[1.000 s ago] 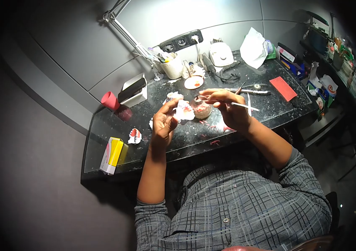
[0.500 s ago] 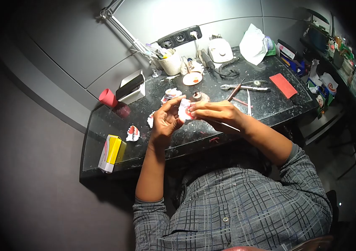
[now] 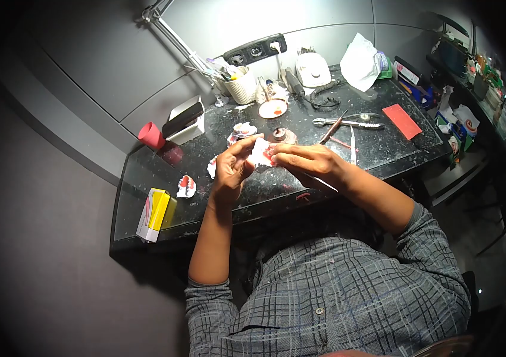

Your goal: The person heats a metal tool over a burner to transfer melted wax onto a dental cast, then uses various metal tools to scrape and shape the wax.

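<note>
My left hand [image 3: 232, 171] grips a white plaster dental cast [image 3: 259, 156] with red wax on it, thumb and fingers around its left side. From the right, my right hand [image 3: 315, 160] meets the cast, its fingertips at the red wax. A thin pale-handled tool [image 3: 328, 185] sticks out below the right palm, held in that hand; its working tip is hidden. Just behind the cast stands a small round burner-like jar [image 3: 282, 137]. Another cast [image 3: 244, 130] lies beyond my left hand, and one with red wax [image 3: 185, 186] rests to its left.
Pliers [image 3: 348, 123], a brown-handled tool [image 3: 332, 131], a slim white tool [image 3: 353, 146] and a red wax sheet [image 3: 402, 121] lie to the right. At left are a yellow-and-white box [image 3: 155, 215] and a red cup [image 3: 151, 137]. A tool holder [image 3: 241, 87] stands behind.
The cast has tilted slightly between my hands, with my right fingers still against it. The whole view has shifted a little; the table things lie as before.
</note>
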`<control>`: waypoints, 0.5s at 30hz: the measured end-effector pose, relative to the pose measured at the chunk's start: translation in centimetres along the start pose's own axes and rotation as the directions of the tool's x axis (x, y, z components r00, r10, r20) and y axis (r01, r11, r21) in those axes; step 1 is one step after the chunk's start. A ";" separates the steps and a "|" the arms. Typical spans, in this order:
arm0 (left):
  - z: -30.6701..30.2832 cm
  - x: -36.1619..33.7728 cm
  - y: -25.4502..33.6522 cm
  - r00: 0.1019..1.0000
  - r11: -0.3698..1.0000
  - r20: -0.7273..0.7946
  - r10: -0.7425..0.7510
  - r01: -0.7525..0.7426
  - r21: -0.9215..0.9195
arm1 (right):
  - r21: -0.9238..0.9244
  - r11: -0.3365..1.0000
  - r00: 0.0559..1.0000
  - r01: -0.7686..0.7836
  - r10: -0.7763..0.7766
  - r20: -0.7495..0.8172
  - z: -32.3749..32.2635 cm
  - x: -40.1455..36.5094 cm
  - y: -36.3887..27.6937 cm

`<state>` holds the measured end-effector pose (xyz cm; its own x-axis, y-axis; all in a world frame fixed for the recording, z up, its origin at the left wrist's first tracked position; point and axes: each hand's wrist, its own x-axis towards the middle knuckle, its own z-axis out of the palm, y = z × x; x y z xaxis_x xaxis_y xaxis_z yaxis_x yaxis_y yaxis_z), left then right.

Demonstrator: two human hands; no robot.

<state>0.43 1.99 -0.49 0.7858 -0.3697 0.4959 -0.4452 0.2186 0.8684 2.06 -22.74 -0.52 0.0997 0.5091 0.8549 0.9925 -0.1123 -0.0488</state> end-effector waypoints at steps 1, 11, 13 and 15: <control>0.0 0.0 0.1 1.000 1.000 -0.001 -0.014 0.014 0.001 | 0.002 1.000 1.000 -0.009 0.009 0.000 0.0 0.1 -0.1; 0.1 0.0 0.0 0.998 0.998 -0.032 -0.061 0.060 -0.026 | -0.036 0.998 0.998 -0.052 0.051 -0.038 0.7 -0.1 -0.5; 0.3 0.0 0.1 0.997 0.998 -0.032 -0.064 0.063 -0.030 | -0.040 0.998 0.998 -0.053 0.051 -0.035 0.7 -0.2 -0.4; 0.2 0.0 -0.1 0.997 0.997 -0.032 -0.068 0.067 -0.035 | -0.044 0.998 0.998 -0.054 0.052 -0.031 0.9 -0.4 -0.3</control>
<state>0.35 1.77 -0.63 0.8277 -0.3545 0.4350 -0.3760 0.2251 0.8989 1.76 -22.12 -1.31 0.1493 0.4759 0.8667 0.9816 -0.1766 -0.0721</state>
